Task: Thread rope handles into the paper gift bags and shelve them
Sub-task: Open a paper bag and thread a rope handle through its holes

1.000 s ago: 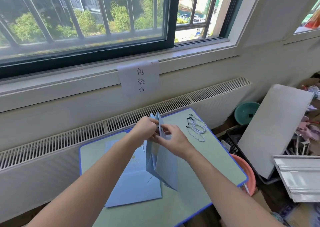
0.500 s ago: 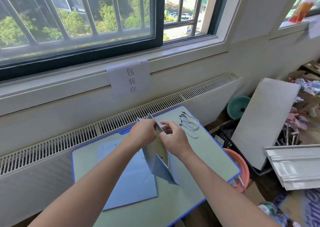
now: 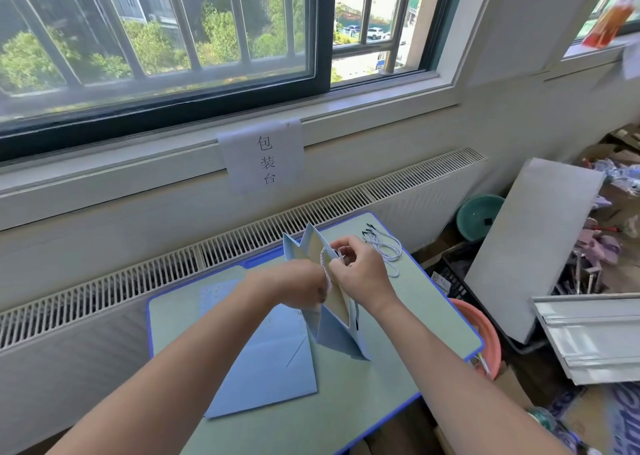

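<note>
A light blue paper gift bag [image 3: 334, 333] stands half opened on the green table [image 3: 398, 368], its mouth spread toward the window. My left hand [image 3: 301, 290] grips the bag's near upper edge. My right hand [image 3: 360, 271] pinches a white twisted rope handle [image 3: 325, 267] at the bag's top edge; the rope loops down between both hands. Several spare rope handles [image 3: 384, 246] with black tips lie at the table's far right corner. A flat blue bag [image 3: 266, 368] lies under my left forearm.
A radiator grille [image 3: 138, 281] and a window sill with a paper sign [image 3: 265, 156] run behind the table. To the right stand a pink basin [image 3: 485, 336], a black crate [image 3: 453, 274], a leaning white board [image 3: 533, 246], a teal bowl [image 3: 479, 213] and floor clutter.
The bag's mouth has opened wider. A loop of rope now shows between my hands, and my left hand has dropped lower along the bag's edge. The camera has swung slightly.
</note>
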`<state>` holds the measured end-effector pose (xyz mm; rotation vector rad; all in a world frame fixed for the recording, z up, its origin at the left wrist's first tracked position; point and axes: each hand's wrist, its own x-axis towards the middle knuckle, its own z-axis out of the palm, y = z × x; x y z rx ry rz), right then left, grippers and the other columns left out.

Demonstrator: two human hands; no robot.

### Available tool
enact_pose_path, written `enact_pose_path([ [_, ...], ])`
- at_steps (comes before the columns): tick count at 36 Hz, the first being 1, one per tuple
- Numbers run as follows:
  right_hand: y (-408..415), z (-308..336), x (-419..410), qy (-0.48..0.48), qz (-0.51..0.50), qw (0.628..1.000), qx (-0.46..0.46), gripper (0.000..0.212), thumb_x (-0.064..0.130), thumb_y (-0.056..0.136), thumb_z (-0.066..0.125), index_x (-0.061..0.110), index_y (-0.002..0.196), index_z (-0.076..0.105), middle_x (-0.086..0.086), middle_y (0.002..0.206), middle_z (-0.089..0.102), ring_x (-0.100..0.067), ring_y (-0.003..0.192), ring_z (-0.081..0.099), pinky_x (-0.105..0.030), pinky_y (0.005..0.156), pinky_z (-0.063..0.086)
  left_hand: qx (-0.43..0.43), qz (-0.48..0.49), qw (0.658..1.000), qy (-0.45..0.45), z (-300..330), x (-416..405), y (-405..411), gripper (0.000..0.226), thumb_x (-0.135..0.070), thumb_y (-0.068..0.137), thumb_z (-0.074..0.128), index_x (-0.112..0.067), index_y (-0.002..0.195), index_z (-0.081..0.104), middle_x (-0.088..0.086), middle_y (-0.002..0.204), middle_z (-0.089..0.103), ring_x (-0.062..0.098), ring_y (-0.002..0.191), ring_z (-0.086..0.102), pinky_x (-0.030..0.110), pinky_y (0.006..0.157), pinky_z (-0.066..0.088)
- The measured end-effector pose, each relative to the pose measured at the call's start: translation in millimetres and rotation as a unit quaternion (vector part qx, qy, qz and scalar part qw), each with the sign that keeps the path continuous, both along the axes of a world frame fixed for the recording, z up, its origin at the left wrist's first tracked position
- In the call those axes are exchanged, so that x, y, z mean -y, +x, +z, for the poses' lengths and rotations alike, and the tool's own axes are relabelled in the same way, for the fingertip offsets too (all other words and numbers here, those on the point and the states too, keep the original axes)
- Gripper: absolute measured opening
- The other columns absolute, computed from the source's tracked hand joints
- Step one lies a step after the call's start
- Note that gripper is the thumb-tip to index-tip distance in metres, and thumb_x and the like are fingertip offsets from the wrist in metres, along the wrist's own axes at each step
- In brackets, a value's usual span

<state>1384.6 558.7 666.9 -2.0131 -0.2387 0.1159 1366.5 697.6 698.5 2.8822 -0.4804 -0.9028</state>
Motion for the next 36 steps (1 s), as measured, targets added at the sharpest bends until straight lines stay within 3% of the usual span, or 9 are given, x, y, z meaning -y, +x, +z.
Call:
enact_pose_path([
  [2,1.1,-1.4,-0.5,0.000,-0.003,1.000,-0.002,0.023,0.007,0.079,0.060,0.024,0.093,0.063,0.001,0.088,0.060,-0.008,0.066,0.050,-0.010,0.064,0.041,0.030,0.077,0.997,-0.009,2.8,3.4,1.0,0.017,0.001,0.087,0.042,-0.007,0.073,0.050,0.007,0.068,0.046,0.022,0.063,0.037,0.031,0.054,0.030],
  [5,1.2,-2.6,-0.3,-0.001,0.003,1.000,0.007,0.023,0.008,0.079,0.062,0.024,0.095,0.065,0.000,0.088,0.060,-0.008,0.068,0.052,-0.013,0.067,0.043,0.064,0.222,0.962,-0.142,6.6,-0.1,5.8,0.024,-0.001,0.092,0.038,-0.005,0.089,0.062,0.009,0.085,0.061,0.024,0.075,0.054,0.033,0.063,0.045],
  [7,-0.2,-5.6,-0.6,-0.006,0.021,1.000,0.017,0.023,0.010,0.080,0.063,0.026,0.097,0.066,-0.003,0.092,0.063,-0.009,0.070,0.054,-0.017,0.071,0.047,0.047,0.315,0.908,-0.271,5.3,-5.2,8.9,0.029,-0.005,0.095,0.040,0.002,0.096,0.067,0.013,0.089,0.069,0.027,0.081,0.064,0.039,0.075,0.055],
  [10,-3.2,-12.1,-2.5,-0.007,0.053,0.998,0.014,0.021,0.013,0.085,0.065,0.023,0.104,0.068,-0.005,0.097,0.062,-0.007,0.071,0.056,-0.020,0.074,0.051,-0.003,0.425,0.815,-0.394,4.0,-8.5,8.7,0.031,-0.011,0.095,0.044,0.009,0.085,0.067,0.019,0.078,0.071,0.027,0.069,0.068,0.037,0.070,0.059],
  [17,-5.1,-28.6,2.4,-0.003,0.080,0.995,-0.054,0.019,0.009,0.090,0.063,0.021,0.105,0.066,0.008,0.083,0.060,-0.006,0.066,0.051,-0.013,0.068,0.046,0.027,0.455,0.809,-0.371,-3.1,-15.0,1.3,0.029,0.003,0.090,0.044,0.001,0.063,0.054,0.016,0.060,0.062,0.025,0.055,0.066,0.031,0.055,0.059],
  [25,-5.3,-48.1,15.5,-0.091,0.080,0.983,-0.136,0.005,0.021,0.091,0.062,0.021,0.096,0.062,0.006,0.067,0.054,-0.009,0.058,0.047,-0.019,0.056,0.044,0.045,0.464,0.809,-0.359,-11.4,-23.9,-2.7,0.017,-0.003,0.097,0.039,-0.005,0.082,0.048,0.014,0.074,0.055,0.024,0.058,0.064,0.029,0.046,0.054],
  [30,-7.6,-61.7,27.1,-0.186,0.062,0.967,-0.165,0.032,0.027,0.094,0.054,-0.003,0.085,0.064,-0.002,0.064,0.055,-0.017,0.059,0.045,-0.029,0.060,0.037,0.043,0.470,0.805,-0.361,-13.5,-30.7,-1.5,0.020,-0.008,0.102,0.033,-0.010,0.084,0.042,0.018,0.081,0.054,0.027,0.060,0.063,0.026,0.042,0.052],
  [34,-6.3,-56.6,27.0,-0.192,0.052,0.963,-0.182,0.032,0.029,0.098,0.048,0.011,0.080,0.068,0.007,0.061,0.055,-0.014,0.054,0.047,-0.027,0.060,0.042,0.020,0.487,0.790,-0.373,-17.8,-34.5,-1.2,0.024,-0.011,0.102,0.034,-0.005,0.087,0.052,0.029,0.089,0.064,0.031,0.067,0.069,0.028,0.045,0.054],
  [36,-6.0,-50.6,21.6,-0.121,0.033,0.970,-0.209,0.030,0.025,0.099,0.048,0.009,0.079,0.063,0.001,0.063,0.056,-0.013,0.047,0.046,-0.025,0.053,0.043,0.010,0.502,0.771,-0.391,-20.3,-35.9,-1.3,0.024,-0.008,0.101,0.038,-0.001,0.087,0.057,0.028,0.092,0.069,0.032,0.070,0.071,0.035,0.054,0.060],
])
